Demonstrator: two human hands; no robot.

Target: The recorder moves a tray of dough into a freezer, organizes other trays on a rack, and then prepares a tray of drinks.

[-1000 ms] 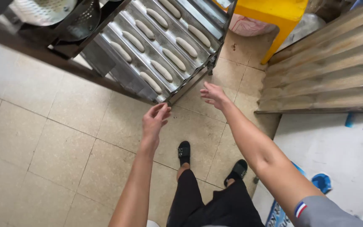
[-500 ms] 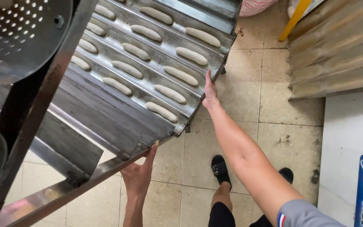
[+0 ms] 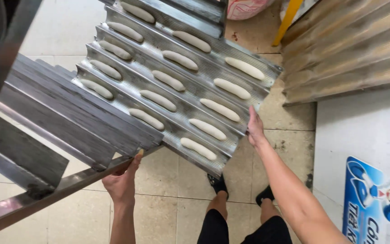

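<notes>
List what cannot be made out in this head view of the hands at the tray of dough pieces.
- Left hand: fingertips hidden behind the rack bar, so its grip is unclear.
- Right hand: fingers hidden under the edge of the dough tray.
- Dough tray: its far end is cut off by the top edge.
- Lower tray: its contents are hidden by the dough tray and the rack.
- Stacked trays: cut off by the right edge.
</notes>
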